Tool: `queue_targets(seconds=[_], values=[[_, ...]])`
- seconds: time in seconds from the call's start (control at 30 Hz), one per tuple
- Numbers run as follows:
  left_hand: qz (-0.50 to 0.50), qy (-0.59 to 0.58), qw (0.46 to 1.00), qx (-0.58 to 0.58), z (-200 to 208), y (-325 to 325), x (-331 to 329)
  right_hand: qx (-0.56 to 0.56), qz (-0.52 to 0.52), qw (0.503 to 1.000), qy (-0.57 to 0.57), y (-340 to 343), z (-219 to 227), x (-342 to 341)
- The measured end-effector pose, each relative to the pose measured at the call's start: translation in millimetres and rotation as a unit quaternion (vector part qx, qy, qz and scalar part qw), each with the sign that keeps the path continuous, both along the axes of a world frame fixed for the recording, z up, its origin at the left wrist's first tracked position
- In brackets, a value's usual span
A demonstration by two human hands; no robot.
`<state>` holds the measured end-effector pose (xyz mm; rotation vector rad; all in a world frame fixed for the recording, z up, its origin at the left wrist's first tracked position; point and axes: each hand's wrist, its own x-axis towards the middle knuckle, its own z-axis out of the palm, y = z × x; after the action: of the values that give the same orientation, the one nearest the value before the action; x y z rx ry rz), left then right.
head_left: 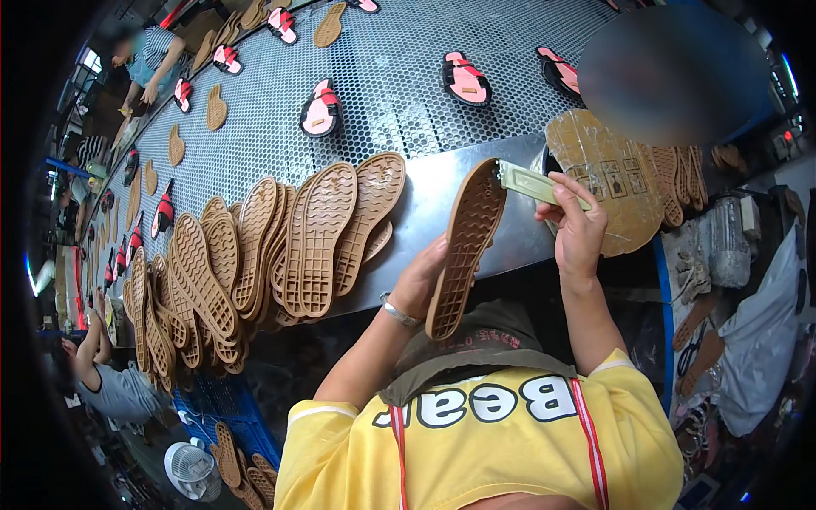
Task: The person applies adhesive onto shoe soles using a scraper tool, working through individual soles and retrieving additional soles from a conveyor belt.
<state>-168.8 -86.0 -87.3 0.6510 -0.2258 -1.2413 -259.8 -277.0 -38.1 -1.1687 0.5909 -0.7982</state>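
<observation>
My left hand (422,274) grips a brown rubber shoe sole (466,242) by its edge. The sole is held tilted upright in front of my body, its grid-and-wave patterned face showing. Pinched in my right hand (579,219) is the pale green handle of a flat brush (534,183), whose dark bristle end meets the sole's upper tip. To the left, stacked brown soles (319,234) lean in overlapping rows along the edge of the metal table (412,272).
A perforated conveyor surface (382,76) carries pink, red and black sandals (466,81) and loose soles (214,108). Right of my hand sits a stained, glue-coated board (625,225). A white fan (190,469) stands low on the left. Other people (123,393) work along the left side.
</observation>
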Motion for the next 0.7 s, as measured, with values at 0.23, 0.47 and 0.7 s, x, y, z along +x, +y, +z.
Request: queue_targets(seconds=[0.23, 0.47, 0.7], values=[[-0.009, -0.093, 0.995, 0.035, 0, -20, 11, -0.096, 0.031, 0.995, 0.02, 20, 8, 2], [0.02, -0.002, 0.991, 0.133, -6, -41, 32, -0.134, 0.102, 0.985, 0.037, 47, 1, -3], [-0.009, 0.032, 0.999, -0.039, -29, -58, 71, -0.197, 0.155, 0.967, 0.036, 75, -1, -11]])
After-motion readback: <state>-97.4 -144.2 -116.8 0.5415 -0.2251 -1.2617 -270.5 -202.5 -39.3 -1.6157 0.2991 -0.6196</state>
